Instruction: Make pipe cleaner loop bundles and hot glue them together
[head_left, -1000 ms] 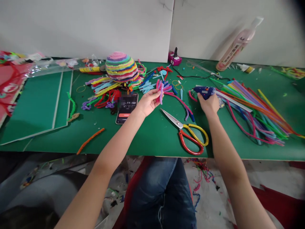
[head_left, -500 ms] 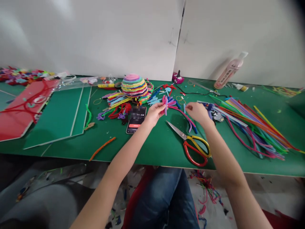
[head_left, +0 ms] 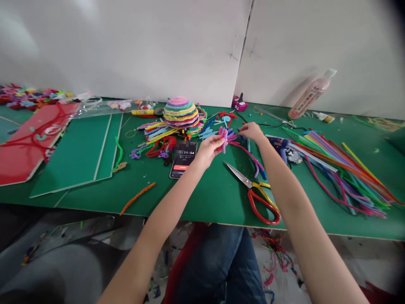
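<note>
Between the fingers of my left hand (head_left: pixel 209 150) is a small bundle of pink and purple pipe cleaners (head_left: pixel 225 139), held over the middle of the green table. My right hand (head_left: pixel 251 131) is just to its right, above some blue pieces, with its fingers bent together; whatever they pinch is too small to make out. Scissors with red and yellow handles (head_left: pixel 263 207) lie under my right forearm. A phone (head_left: pixel 183 159) rests beside my left hand. Behind it sits a striped, rainbow-coloured dome (head_left: pixel 180 112) of pipe cleaners.
A blue glue gun (head_left: pixel 280 144) and a spread of long pipe cleaners (head_left: pixel 351 169) lie at the right. A pink bottle (head_left: pixel 311 95) leans by the white wall. Green (head_left: pixel 79 156) and red boards (head_left: pixel 38 143) lie at the left.
My right hand has moved up and slightly left, away from the light blue piece. My left hand still holds the bundle. The whole view has shifted slightly.
</note>
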Demonstrator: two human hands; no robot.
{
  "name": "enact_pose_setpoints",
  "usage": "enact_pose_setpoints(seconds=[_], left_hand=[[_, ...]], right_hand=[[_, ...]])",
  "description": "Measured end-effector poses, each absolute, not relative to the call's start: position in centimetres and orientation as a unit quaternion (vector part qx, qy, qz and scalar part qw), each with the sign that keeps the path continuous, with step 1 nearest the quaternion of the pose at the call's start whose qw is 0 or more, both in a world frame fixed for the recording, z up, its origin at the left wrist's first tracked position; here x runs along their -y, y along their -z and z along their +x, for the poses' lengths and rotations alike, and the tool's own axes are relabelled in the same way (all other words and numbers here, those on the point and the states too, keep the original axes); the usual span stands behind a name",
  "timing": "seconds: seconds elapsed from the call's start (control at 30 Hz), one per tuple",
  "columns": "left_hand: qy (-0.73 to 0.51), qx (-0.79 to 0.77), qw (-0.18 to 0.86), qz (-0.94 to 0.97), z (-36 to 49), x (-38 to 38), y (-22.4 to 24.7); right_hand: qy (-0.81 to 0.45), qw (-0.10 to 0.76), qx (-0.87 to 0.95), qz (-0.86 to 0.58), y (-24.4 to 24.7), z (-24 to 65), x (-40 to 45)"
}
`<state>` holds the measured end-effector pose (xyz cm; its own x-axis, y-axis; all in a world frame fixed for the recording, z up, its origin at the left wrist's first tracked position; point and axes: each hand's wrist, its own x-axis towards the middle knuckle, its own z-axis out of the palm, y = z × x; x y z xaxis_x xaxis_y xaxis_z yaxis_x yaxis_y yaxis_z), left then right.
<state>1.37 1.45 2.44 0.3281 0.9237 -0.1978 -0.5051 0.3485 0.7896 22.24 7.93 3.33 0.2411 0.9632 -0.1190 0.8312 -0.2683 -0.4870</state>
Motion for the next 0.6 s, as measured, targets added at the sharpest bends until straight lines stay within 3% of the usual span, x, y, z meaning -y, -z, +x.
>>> enact_pose_setpoints(seconds=[0.13, 0.2, 0.33, 0.6], left_hand=[[-0.474, -0.340, 0.748, 0.318, 1.3, -1.6, -2.3], [-0.476, -0.346, 0.742, 0.320, 1.3, -1.5, -2.2], [-0.473, -0.359, 0.737, 0.323, 1.5, -1.0, -2.3], [-0.480, -0.371, 0.702, 0.373, 2.6, 0.4, -2.0]], right_hand=[[-0.318, 0.421, 0.509, -0.680, -4.8, 22.7, -6.2], [-0.401, 0.491, 0.477, -0.609, -5.6, 22.7, -4.7], [-0.498, 0.519, 0.465, -0.517, -6.1, 21.8, -0.8], [-0.491, 0.546, 0.432, -0.523, -2.8, 19.3, 4.9]])
